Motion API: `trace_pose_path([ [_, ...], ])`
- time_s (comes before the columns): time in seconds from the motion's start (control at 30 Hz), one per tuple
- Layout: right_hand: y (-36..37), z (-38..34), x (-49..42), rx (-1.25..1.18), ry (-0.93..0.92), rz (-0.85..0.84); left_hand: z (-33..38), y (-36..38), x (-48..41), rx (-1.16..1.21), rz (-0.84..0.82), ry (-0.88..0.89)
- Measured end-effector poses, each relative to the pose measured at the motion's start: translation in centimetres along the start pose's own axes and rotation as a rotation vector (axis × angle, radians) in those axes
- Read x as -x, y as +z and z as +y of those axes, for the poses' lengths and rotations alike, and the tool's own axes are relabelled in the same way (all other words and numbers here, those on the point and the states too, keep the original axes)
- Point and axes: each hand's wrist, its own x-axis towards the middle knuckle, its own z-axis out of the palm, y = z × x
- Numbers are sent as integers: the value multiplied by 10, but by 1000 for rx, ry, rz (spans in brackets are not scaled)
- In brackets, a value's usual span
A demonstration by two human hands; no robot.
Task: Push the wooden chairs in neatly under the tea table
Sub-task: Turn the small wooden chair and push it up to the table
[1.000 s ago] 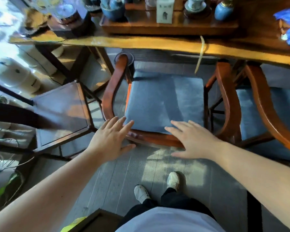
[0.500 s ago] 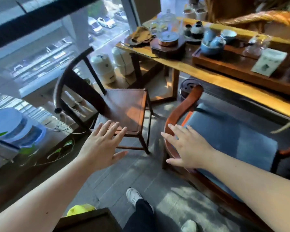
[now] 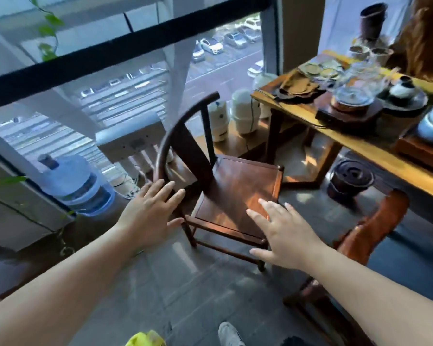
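Note:
A dark wooden chair (image 3: 238, 186) with a curved back rail stands in the middle, out from the end of the tea table (image 3: 375, 151), its seat facing the table. My left hand (image 3: 153, 211) hovers open by the lower end of the back rail, fingers spread. My right hand (image 3: 283, 233) is open over the seat's near corner, holding nothing. At the right edge, the reddish armrest of a second chair (image 3: 375, 233) with a blue cushion sits by the table's long side.
A water jug (image 3: 73, 183) stands by the window at left. White canisters (image 3: 243, 116) sit beyond the chair. A dark round bin (image 3: 350, 178) rests under the table. Tea ware crowds the tabletop. My shoe (image 3: 229, 334) shows on the grey floor.
My view has swung left from the blue-cushioned chair to the dark chair. Both hands left the cushioned chair's back rail and moved over the dark chair.

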Motion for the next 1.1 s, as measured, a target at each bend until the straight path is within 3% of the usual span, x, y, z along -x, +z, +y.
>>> trace_pose_path([
  [0.23,-11,-15,-97,-8,-104,22,-75,15,-31,115,31,-211],
  [0.47,-15,-19,-208,-26,-229,33,-128,26,-88,56,-13,-181],
  [0.63,-17,-28,-290,-103,-263,-16,-177,29,-140,-38,-98,-54],
  [0.9,1,-73,-363,-320,-118,-37,-235,44,-216,-220,-176,180],
  [1.0,6,-87,-387,-431,41,-116,-253,53,-251,-298,-209,289],
  [1.1,16,-98,-405,-648,286,-270,-265,66,-281,-339,-131,445],
])
